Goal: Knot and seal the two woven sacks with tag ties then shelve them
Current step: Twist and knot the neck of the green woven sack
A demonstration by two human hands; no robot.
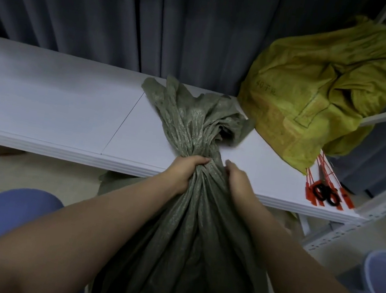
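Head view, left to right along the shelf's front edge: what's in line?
left hand → gathered neck of the grey-green woven sack, gripped by both hands → right hand → bundle of red plastic tag ties at the right corner of the white shelf

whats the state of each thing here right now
green sack, neck gathered, not knotted, no tie on it
left hand, grips the sack neck
right hand, grips the neck beside it
yellow sack, on the shelf, top crumpled, no tie visible
red tag ties, loose on the shelf corner
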